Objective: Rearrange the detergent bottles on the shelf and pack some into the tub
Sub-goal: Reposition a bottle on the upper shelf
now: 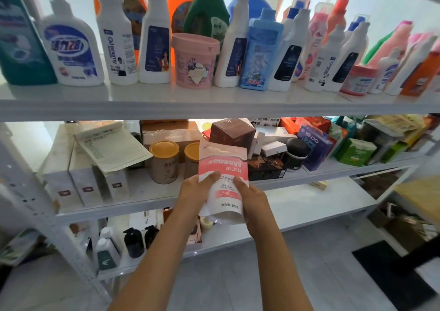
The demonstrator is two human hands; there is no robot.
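Observation:
A pink and white detergent pouch (223, 168) is held upright in front of the middle shelf. My left hand (196, 190) grips its left edge with the thumb across the front. On its right side my right hand (252, 197) holds it, thumb on the front too. Several detergent bottles line the top shelf (214, 101), among them a white pump bottle (71, 49), a pink lidded jar (195, 60) and a light blue bottle (260, 53). No tub shows in this view.
The middle shelf (147, 189) carries white boxes, two gold-lidded cans (164, 160), a dark brown box and coloured cartons at the right. The lowest shelf holds black pump bottles (134, 241). A black mat (392, 275) lies on the grey floor at the right.

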